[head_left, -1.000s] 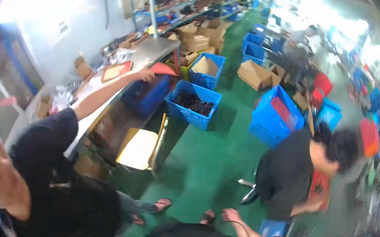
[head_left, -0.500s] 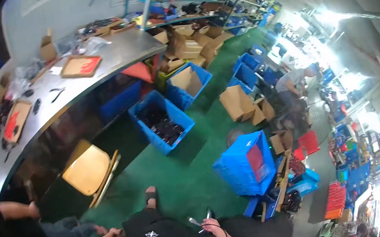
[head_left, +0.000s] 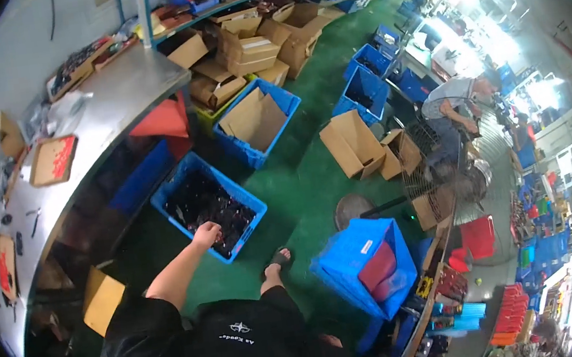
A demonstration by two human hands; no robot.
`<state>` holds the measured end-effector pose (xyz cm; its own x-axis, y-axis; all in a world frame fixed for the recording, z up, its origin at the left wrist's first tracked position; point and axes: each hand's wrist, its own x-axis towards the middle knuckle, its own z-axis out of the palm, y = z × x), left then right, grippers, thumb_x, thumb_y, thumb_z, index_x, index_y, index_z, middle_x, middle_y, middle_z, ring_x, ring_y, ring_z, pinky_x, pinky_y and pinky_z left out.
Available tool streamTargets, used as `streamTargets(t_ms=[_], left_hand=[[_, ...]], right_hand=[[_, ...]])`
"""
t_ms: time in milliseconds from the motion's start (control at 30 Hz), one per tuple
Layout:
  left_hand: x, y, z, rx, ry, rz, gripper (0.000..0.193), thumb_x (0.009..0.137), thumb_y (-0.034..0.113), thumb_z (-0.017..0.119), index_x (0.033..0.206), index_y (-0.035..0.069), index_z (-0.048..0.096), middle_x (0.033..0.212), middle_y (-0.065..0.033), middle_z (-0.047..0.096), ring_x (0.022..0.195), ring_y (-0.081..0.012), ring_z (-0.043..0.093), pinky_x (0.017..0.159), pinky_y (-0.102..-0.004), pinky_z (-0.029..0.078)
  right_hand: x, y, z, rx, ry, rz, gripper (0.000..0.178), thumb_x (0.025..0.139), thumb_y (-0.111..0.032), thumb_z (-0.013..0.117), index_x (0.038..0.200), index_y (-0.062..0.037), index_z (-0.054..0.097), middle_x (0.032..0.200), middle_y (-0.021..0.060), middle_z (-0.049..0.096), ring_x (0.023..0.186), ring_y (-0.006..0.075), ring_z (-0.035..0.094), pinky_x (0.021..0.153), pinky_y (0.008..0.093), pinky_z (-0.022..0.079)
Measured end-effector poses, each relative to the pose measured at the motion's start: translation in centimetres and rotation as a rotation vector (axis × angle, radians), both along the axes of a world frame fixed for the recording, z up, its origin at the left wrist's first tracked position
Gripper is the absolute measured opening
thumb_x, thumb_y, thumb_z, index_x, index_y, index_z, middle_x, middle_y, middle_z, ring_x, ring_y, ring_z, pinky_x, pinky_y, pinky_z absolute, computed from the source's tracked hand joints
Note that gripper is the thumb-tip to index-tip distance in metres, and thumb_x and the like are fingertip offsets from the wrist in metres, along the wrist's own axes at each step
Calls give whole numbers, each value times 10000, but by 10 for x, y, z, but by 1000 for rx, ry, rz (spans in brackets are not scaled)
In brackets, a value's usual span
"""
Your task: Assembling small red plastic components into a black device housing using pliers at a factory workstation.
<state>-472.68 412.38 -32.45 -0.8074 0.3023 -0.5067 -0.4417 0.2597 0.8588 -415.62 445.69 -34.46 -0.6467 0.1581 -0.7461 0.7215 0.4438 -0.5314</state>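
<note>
My left arm reaches forward, and my left hand (head_left: 208, 234) is over the near edge of a blue plastic crate (head_left: 249, 201). Its fingers are curled down beside many small black parts (head_left: 207, 207) heaped in the crate; whether they grip one is too small to make out. Low in the picture, only a bit of my right hand (head_left: 330, 340) shows beside my black shirt, its fingers hidden.
A second blue crate (head_left: 258, 157) holding cardboard stands behind. At right are a tilted blue bin (head_left: 345, 272), a round-based stand fan (head_left: 353, 209) and open cartons (head_left: 350, 145). A metal workbench (head_left: 104, 116) runs along the left; a seated person (head_left: 453, 106) works farther off.
My left hand has gone from near my body out to the crate of black parts. I have moved closer to it. My right hand, which held a thin cord-like thing, is now mostly hidden.
</note>
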Motion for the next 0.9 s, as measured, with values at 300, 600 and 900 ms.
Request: streamTargets(t_ms=[300, 600, 900], left_hand=[[-33, 36, -51, -572, -101, -359, 272, 937, 276, 604, 980, 19, 684, 818, -95, 689, 635, -204, 661, 585, -355, 551], [-126, 153, -105, -605, -435, -3, 335, 876, 350, 664, 1011, 44, 693, 770, -157, 704, 651, -315, 694, 603, -453, 583], [-511, 407, -44, 86, -144, 421, 259, 1003, 251, 617, 1096, 14, 666, 830, -59, 676, 678, -148, 623, 605, -283, 489]], right_hand=[[-290, 278, -5, -671, -57, -928, 250, 994, -297, 583, 1064, -65, 645, 862, 130, 667, 675, 237, 631, 482, 408, 447], [-693, 448, 72, -320, 157, -576, 264, 1013, -249, 580, 1171, -51, 655, 928, 120, 730, 743, 192, 691, 670, 327, 585], [-932, 627, 28, -299, 5, -67, 334, 1008, -196, 605, 1295, -23, 611, 984, 101, 722, 798, 195, 677, 699, 317, 546]])
